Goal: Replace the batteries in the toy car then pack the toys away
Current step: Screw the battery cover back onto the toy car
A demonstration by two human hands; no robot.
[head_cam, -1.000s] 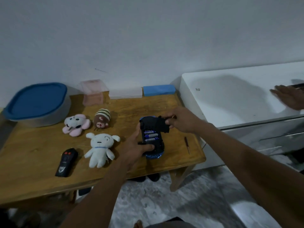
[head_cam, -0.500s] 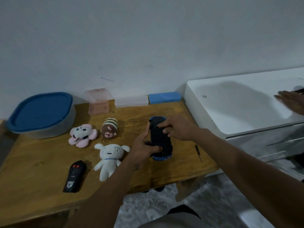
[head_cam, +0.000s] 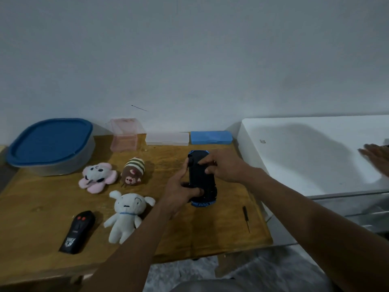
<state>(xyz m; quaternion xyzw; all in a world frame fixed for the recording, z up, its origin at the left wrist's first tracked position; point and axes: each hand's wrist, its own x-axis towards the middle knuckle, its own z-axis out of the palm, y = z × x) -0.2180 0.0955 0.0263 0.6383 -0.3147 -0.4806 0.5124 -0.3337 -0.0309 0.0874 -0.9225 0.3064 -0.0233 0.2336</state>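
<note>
Wooden table (head_cam: 31,207), left to right: blue-lidded tub (head_cam: 49,142) at back left corner; black remote (head_cam: 77,231) near front edge; pink plush (head_cam: 96,177), pink box (head_cam: 124,135) behind it at the wall; white plush (head_cam: 126,213) lying face up; brown striped plush (head_cam: 133,170) beside the pink one; clear flat box (head_cam: 167,139); left hand (head_cam: 179,192) grasping the toy car (head_cam: 201,180) from its left side, thumb across the near end; car is belly up over the table's right half, black underside showing, blue body below; can't tell if it touches the wood; blue flat box (head_cam: 211,137) at the wall; right hand (head_cam: 223,167) holding the car's far half, bent fingertips on the underside; small screwdriver (head_cam: 246,218) near the right edge; white cabinet (head_cam: 305,154); another person's hand (head_cam: 376,157) flat on its top.
</note>
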